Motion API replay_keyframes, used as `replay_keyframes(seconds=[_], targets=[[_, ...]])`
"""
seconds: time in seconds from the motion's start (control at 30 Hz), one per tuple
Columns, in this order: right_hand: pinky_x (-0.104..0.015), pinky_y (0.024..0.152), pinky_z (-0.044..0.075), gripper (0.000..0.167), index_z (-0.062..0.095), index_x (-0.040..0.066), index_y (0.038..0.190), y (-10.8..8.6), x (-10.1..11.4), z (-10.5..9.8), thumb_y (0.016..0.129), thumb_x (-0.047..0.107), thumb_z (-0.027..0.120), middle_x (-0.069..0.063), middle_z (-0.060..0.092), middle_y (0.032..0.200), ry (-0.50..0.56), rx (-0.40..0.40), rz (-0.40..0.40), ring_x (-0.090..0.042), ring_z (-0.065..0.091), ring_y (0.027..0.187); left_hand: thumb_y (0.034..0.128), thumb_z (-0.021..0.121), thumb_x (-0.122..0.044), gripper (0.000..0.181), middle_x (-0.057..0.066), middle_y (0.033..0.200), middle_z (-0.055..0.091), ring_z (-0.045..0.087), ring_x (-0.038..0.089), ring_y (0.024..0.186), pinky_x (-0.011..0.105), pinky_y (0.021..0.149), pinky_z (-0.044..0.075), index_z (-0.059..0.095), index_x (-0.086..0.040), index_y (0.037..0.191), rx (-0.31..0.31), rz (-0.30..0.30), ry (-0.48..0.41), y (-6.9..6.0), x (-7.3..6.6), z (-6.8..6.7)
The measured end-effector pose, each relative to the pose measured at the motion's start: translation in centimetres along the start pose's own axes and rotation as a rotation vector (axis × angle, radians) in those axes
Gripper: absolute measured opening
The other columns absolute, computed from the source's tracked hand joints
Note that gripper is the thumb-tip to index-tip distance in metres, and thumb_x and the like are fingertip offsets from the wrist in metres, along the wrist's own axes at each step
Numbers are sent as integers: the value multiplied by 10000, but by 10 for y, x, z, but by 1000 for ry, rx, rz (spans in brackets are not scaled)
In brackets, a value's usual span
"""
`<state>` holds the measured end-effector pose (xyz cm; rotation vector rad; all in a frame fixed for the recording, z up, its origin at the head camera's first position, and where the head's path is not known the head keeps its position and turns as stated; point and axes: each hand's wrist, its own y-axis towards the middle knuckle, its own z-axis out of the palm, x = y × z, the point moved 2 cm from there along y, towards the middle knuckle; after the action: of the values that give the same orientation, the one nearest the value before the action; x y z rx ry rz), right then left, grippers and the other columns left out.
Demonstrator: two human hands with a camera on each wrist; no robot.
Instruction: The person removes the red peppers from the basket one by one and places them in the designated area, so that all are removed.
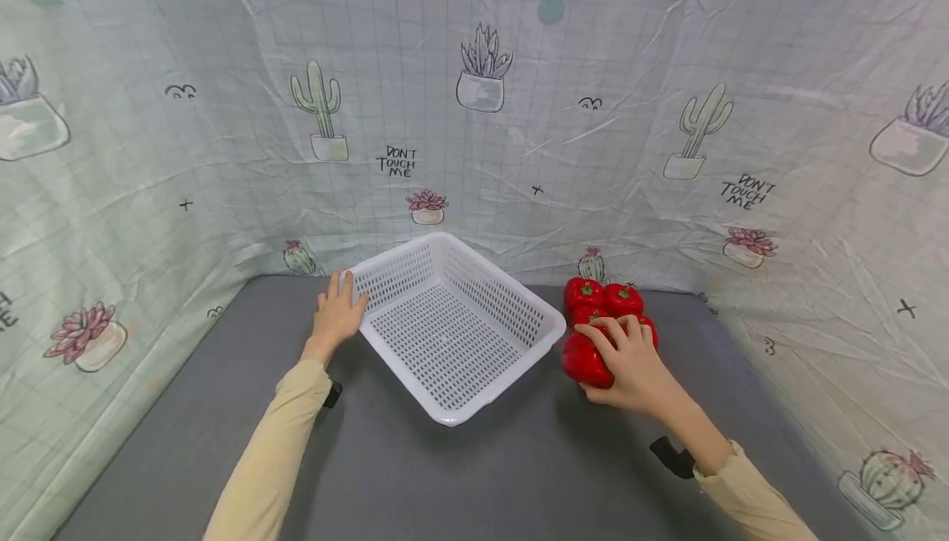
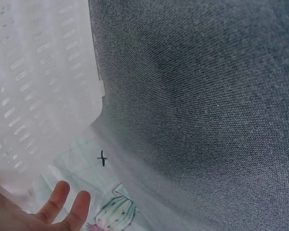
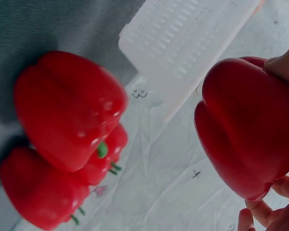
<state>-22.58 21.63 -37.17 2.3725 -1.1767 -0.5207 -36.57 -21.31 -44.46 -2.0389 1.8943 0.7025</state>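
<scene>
My right hand (image 1: 633, 364) grips a shiny red bell pepper (image 1: 586, 360), its thumb and fingers round the sides. In the right wrist view, this pepper (image 3: 250, 125) is raised beside the others, with part of its green stem showing. Other red bell peppers (image 1: 623, 300) sit in a cluster just beyond the hand. A white perforated plastic basket (image 1: 474, 399) stands in the middle, left of the peppers. My left hand (image 1: 337, 314) rests at the basket's left corner, fingers extended. Two of its fingers (image 2: 79, 209) stick out straight in the left wrist view; its contact with the rim is partly hidden.
A dark grey cloth (image 1: 474, 483) covers the table. Behind and at both sides hangs a pale curtain (image 1: 519, 154) printed with cacti, close to the basket's far corner and the pepper cluster.
</scene>
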Motion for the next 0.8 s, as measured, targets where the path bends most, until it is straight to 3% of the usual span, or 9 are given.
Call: replay_keyframes(seconds=[0.3, 0.63, 0.67, 0.73, 0.8], targets=[[-398, 654, 295, 849, 478, 94, 1204, -24, -18, -5, 461, 342, 805, -105, 522, 1041, 1, -61, 92, -284, 398, 882, 949, 300, -316, 614, 190, 1493, -30, 85, 510, 1299, 688, 951, 184, 54, -37, 1437, 22, -12, 0, -5, -5, -4], [-375, 612, 228, 807, 507, 42, 1134, -47, -30, -7, 445, 318, 824, -161, 538, 989, 3, -97, 214, -318, 395, 830, 937, 329, -308, 634, 189, 1493, -23, 103, 500, 1294, 678, 943, 213, 48, -39, 1437, 19, -12, 12, -6, -6, -6], [-373, 611, 225, 802, 505, 48, 1141, -49, -32, -7, 460, 334, 820, -165, 532, 989, 8, -99, 217, -324, 393, 831, 937, 328, -309, 634, 188, 1493, -25, 100, 498, 1295, 678, 946, 210, 47, -39, 1438, 19, -13, 10, -6, -5, -6], [-374, 610, 226, 794, 506, 60, 1148, -52, -35, -8, 549, 513, 763, -170, 519, 988, 20, -107, 221, -332, 390, 825, 937, 330, -305, 634, 188, 1493, -32, 93, 498, 1297, 678, 949, 205, 45, -39, 1438, 22, -13, 6, -6, -5, -6], [-383, 609, 233, 805, 513, 71, 1146, -56, -38, -8, 630, 682, 607, -175, 506, 984, 29, -117, 217, -343, 393, 819, 938, 321, -309, 631, 186, 1494, -32, 93, 495, 1300, 675, 951, 207, 44, -41, 1438, 26, -14, 8, -6, -5, -6]])
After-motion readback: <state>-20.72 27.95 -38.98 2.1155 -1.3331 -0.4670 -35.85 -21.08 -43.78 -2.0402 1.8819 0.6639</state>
